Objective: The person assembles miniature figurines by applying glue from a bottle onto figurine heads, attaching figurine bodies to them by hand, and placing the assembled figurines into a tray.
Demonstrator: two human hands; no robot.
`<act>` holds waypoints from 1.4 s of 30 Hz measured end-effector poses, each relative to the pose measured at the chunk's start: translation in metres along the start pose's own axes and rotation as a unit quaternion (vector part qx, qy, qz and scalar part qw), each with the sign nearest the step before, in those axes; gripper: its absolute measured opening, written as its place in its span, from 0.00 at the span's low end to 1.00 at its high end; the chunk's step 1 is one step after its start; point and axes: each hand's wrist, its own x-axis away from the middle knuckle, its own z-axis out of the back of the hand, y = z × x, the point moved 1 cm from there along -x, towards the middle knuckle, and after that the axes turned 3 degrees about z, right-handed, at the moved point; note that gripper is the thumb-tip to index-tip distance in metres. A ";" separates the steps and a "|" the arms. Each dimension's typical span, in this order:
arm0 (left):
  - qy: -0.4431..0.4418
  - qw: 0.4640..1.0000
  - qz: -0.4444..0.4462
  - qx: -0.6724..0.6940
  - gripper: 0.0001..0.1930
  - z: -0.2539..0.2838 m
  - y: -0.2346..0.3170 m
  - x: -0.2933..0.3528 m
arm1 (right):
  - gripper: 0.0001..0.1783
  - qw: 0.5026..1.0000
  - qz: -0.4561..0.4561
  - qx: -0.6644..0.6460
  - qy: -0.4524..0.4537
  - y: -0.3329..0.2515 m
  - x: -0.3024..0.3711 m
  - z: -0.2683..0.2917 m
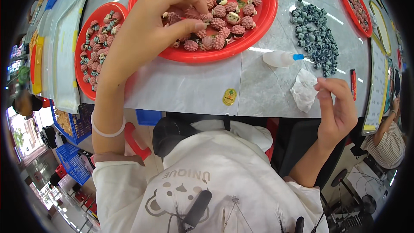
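My left hand [157,19] reaches over a large round red tray [263,34] filled with small figurine heads with bumpy pink hair. Its thumb and index finger close around one pink-haired head [207,17], low among the others. My right hand [338,105] is raised by the table's near edge, thumb and index fingertips together. Whatever they may pinch is too small to make out. A crumpled white tissue [304,90] lies beside those fingertips. Just beyond it, a white squeeze bottle [279,59] with a blue needle tip rests on its side.
Dark grey-green small parts [317,34] are heaped right of the tray. A smaller red tray [97,49] of pink-and-green pieces stands at left, another red tray [355,8] at far right. A gold oval sticker [230,97] and red pen-like stick [353,84] lie near the edge.
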 end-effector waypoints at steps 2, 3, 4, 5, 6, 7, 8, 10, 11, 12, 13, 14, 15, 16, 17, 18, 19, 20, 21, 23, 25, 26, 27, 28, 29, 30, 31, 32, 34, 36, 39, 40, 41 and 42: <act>0.025 1.000 -0.014 0.008 0.07 -0.001 0.001 0.003 | 0.10 1.000 0.022 -0.005 0.006 0.004 -0.003 0.001; 0.051 0.998 -0.029 0.016 0.07 -0.001 0.002 0.005 | 0.10 1.000 0.021 -0.004 0.005 0.005 -0.005 -0.001; 0.048 0.998 -0.030 0.017 0.07 -0.002 0.003 0.007 | 0.11 0.999 0.015 -0.017 0.024 0.005 -0.007 -0.002; 0.066 0.993 -0.024 0.097 0.07 -0.004 0.004 0.010 | 0.12 0.999 0.008 -0.029 0.043 0.006 -0.009 -0.004; 0.083 0.981 -0.017 0.177 0.07 -0.006 0.005 0.013 | 0.12 0.999 0.006 -0.026 0.045 0.005 -0.011 -0.009; 0.081 0.980 -0.017 0.178 0.07 -0.011 0.006 0.018 | 0.13 0.999 -0.023 -0.037 0.025 0.004 -0.012 -0.018; 0.076 0.965 -0.017 0.249 0.08 -0.018 0.009 0.023 | 0.14 0.998 -0.052 -0.047 0.006 0.004 -0.015 -0.025; 0.068 0.944 -0.017 0.322 0.08 -0.032 0.014 0.031 | 0.15 0.998 -0.037 -0.036 -0.026 0.012 -0.015 -0.039; 0.077 0.943 -0.024 0.323 0.09 -0.039 0.016 0.035 | 0.16 0.998 -0.021 -0.028 -0.061 0.015 -0.015 -0.044; 0.086 0.941 -0.031 0.325 0.11 -0.046 0.017 0.038 | 0.16 0.998 -0.023 -0.025 -0.060 0.015 -0.016 -0.046; 0.090 0.929 -0.008 0.359 0.13 -0.054 0.019 0.043 | 0.17 0.997 0.000 -0.028 -0.067 0.014 -0.017 -0.047; 0.091 0.928 -0.007 0.362 0.13 -0.061 0.020 0.046 | 0.18 0.996 0.023 -0.032 -0.074 0.014 -0.019 -0.048; 0.092 0.909 -0.005 0.406 0.13 -0.068 0.020 0.049 | 0.18 0.996 0.022 -0.030 -0.077 0.014 -0.021 -0.047; 0.089 0.888 -0.005 0.452 0.13 -0.074 0.020 0.051 | 0.19 0.994 0.003 -0.053 -0.101 0.012 -0.023 -0.047; 0.097 0.876 0.003 0.472 0.12 -0.080 0.020 0.052 | 0.20 0.989 -0.015 -0.076 -0.124 0.011 -0.023 -0.047; 0.096 0.874 0.004 0.477 0.12 -0.083 0.017 0.055 | 0.20 0.989 -0.018 -0.072 -0.126 0.008 -0.022 -0.050; 0.088 0.853 0.010 0.514 0.11 -0.088 0.016 0.056 | 0.20 0.988 -0.021 -0.052 -0.142 0.006 -0.020 -0.052; 0.080 0.831 0.017 0.550 0.11 -0.093 0.014 0.058 | 0.20 0.987 -0.024 -0.033 -0.158 0.005 -0.018 -0.056; 0.080 0.829 0.013 0.554 0.11 -0.097 0.013 0.058 | 0.21 0.990 0.019 0.029 -0.140 0.004 -0.017 -0.059; 0.078 0.825 0.028 0.559 0.11 -0.098 0.015 0.060 | 0.21 0.991 -0.009 0.047 -0.126 -0.003 -0.011 -0.066; 0.076 0.822 0.042 0.563 0.11 -0.099 0.018 0.061 | 0.25 0.993 -0.024 0.069 -0.088 -0.007 -0.006 -0.076; 0.084 0.817 0.037 0.569 0.11 -0.099 0.020 0.062 | 0.25 0.993 -0.025 0.070 -0.088 -0.012 -0.006 -0.079; 0.092 0.813 0.031 0.574 0.11 -0.100 0.020 0.062 | 0.25 0.993 -0.072 0.052 -0.081 -0.018 -0.005 -0.080; 0.092 0.813 0.032 0.574 0.11 -0.100 0.019 0.063 | 0.24 0.989 -0.119 0.033 -0.075 -0.020 -0.004 -0.081; 0.094 0.807 0.030 0.582 0.11 -0.100 0.017 0.064 | 0.24 0.989 -0.120 0.034 -0.076 -0.021 -0.005 -0.081; 0.095 0.801 0.029 0.590 0.11 -0.100 0.016 0.065 | 0.23 0.988 -0.142 -0.011 -0.051 -0.020 -0.005 -0.081; 0.094 0.800 0.029 0.592 0.11 -0.099 0.017 0.065 | 0.21 0.985 -0.165 -0.054 -0.026 -0.020 -0.005 -0.079; 0.102 0.803 0.042 0.585 0.11 -0.098 0.018 0.065 | 0.21 0.984 -0.166 -0.052 -0.026 -0.017 -0.004 -0.075; 0.110 0.804 0.057 0.581 0.11 -0.099 0.018 0.066 | 0.18 0.975 -0.146 -0.168 0.023 -0.008 -0.001 -0.063; 0.104 0.772 0.067 0.623 0.11 -0.101 0.016 0.066 | 0.17 0.958 -0.181 -0.220 0.042 -0.010 -0.001 -0.051; 0.092 0.742 0.049 0.662 0.12 -0.107 0.014 0.064 | 0.27 0.940 -0.227 -0.256 -0.005 -0.005 0.001 -0.025; 0.088 0.739 0.051 0.665 0.12 -0.108 0.016 0.062 | 0.27 0.940 -0.231 -0.252 -0.003 -0.001 0.002 -0.014; 0.081 0.745 0.056 0.660 0.13 -0.108 0.018 0.061 | 0.28 0.955 -0.195 -0.223 -0.025 0.001 0.002 -0.004; 0.073 0.751 0.060 0.654 0.13 -0.108 0.020 0.059 | 0.29 0.967 -0.158 -0.194 -0.046 0.001 0.002 0.002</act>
